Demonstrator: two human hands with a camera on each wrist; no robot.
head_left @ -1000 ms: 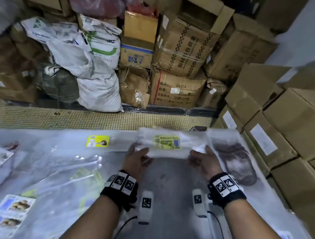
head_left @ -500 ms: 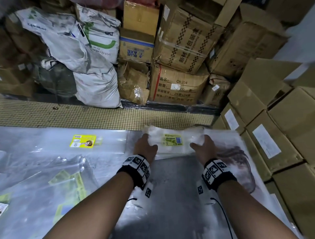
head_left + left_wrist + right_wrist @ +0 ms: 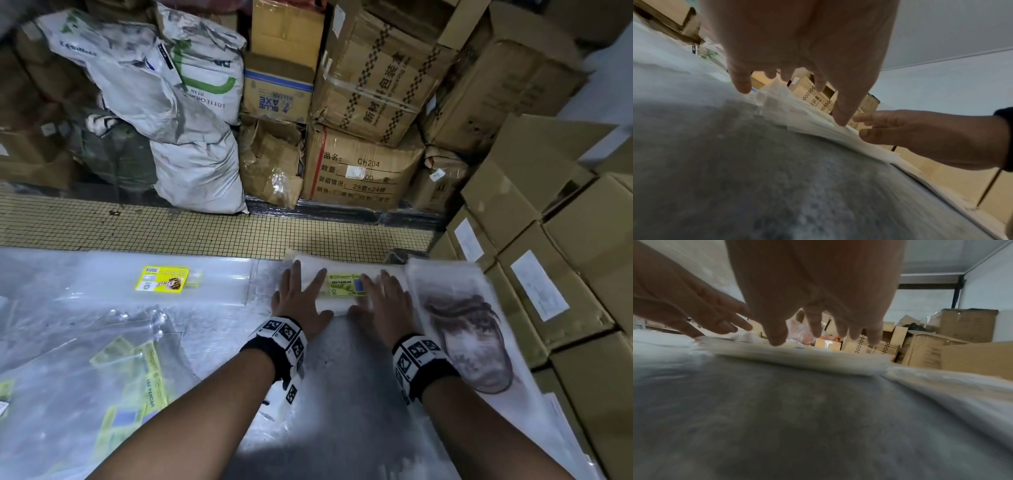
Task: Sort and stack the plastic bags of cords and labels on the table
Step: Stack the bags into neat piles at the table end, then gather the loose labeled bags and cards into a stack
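Note:
A thick stack of clear plastic bags with a green "KEK PANDAN" label lies flat at the far edge of the grey table. My left hand lies on the stack's left part with its fingers spread and straight. My right hand lies flat on the right part, partly covering the label. In the left wrist view the stack sits under my fingertips. The right wrist view shows the stack's layered edge below my fingers.
A clear bag with a yellow label lies to the left. Loose bags with yellow-green labels cover the near left. A bag printed with a brown picture lies on the right. Cardboard boxes stand along the right, sacks and boxes behind.
Both hands carried the labelled stack away from me to the far table edge, set it down, and let go of its ends. They now lie flat on top.

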